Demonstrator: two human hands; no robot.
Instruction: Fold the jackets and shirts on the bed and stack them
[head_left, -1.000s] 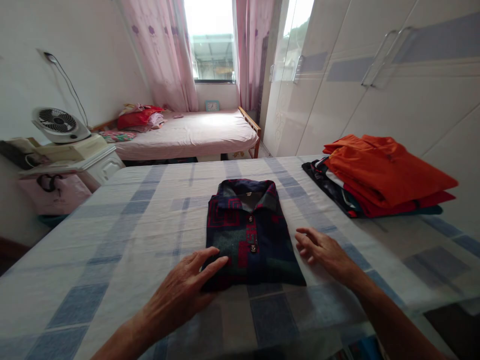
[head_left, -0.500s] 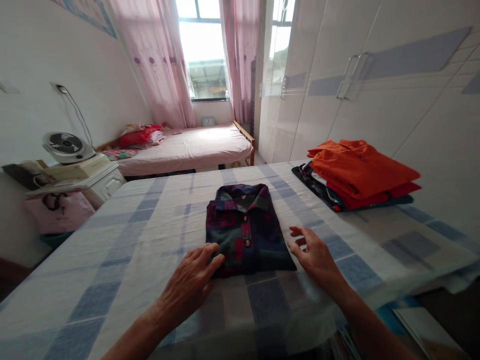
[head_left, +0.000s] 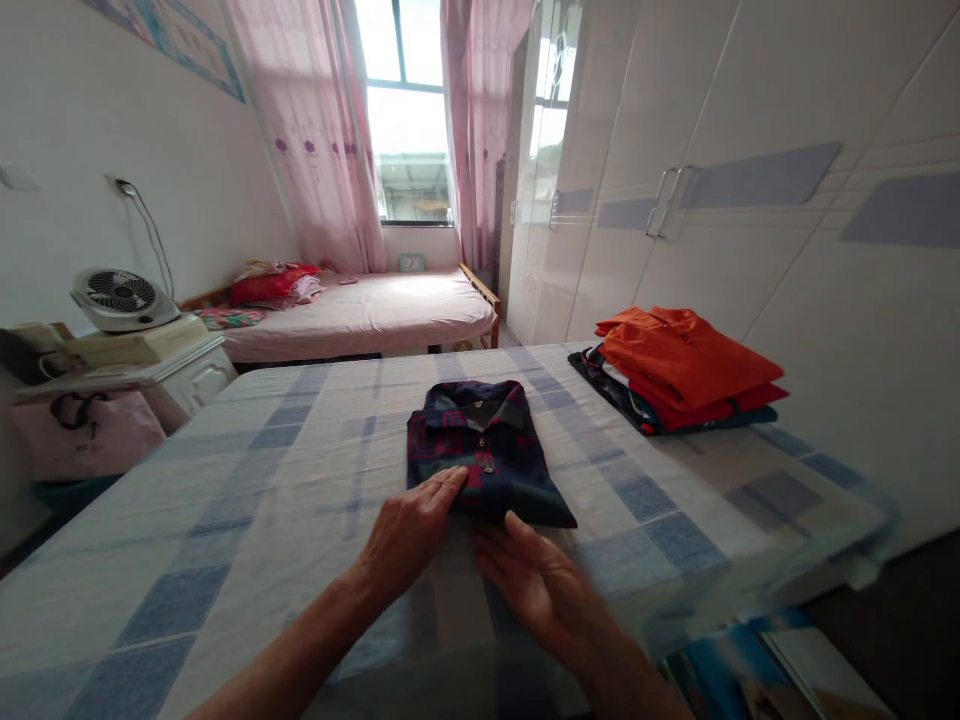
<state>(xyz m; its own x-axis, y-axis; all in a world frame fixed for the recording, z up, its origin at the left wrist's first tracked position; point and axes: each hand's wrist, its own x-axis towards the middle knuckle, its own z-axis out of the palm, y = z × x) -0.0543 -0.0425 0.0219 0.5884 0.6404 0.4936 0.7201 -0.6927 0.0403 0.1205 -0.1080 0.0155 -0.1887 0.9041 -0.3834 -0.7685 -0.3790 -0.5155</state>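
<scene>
A dark collared shirt (head_left: 517,470) with red patterning and a buttoned placket lies folded on the bed, its collar toward the window. Across its lower left part rest the straight fingers of my left hand (head_left: 416,525). My right hand (head_left: 536,585) is at the shirt's near edge, palm turned inward, fingers stretched out and slightly blurred. Its fingertips are close to the hem; whether they slip under the fabric I cannot tell. Neither hand grips the cloth.
A pile of folded clothes with an orange shirt (head_left: 690,350) on top sits at the right. The checked bedsheet (head_left: 285,520) spreads beneath everything. A small fan (head_left: 124,295) stands on a cabinet at left; a white wardrobe (head_left: 675,120) lines the right wall.
My right hand has moved from beside the shirt's right edge to its near edge. My left hand has slid slightly further onto the shirt. The view has shifted a little.
</scene>
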